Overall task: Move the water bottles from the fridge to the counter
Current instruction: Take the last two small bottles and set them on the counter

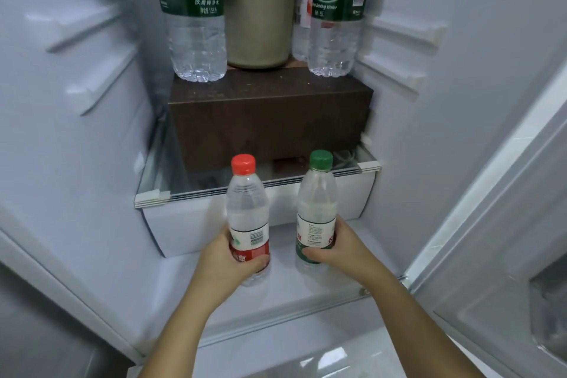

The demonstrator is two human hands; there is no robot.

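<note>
Grip status: left hand (224,261) is curled round the red-cap bottle (247,212) at its label; right hand (340,250) likewise round the green-cap bottle (316,209). Both bottles are upright, long axes vertical, side by side inside the fridge (92,163), near its open front, below the shelf (199,193). Judged exit path: straight back toward the near side.

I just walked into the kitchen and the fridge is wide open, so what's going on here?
A person stands at the open fridge with a small water bottle in each hand. The left hand grips the red-capped bottle and the right hand grips the green-capped bottle, both upright in front of the lower drawer. On the brown box above, the left large bottle and the right large bottle flank a beige canister. No counter is in view.
</note>
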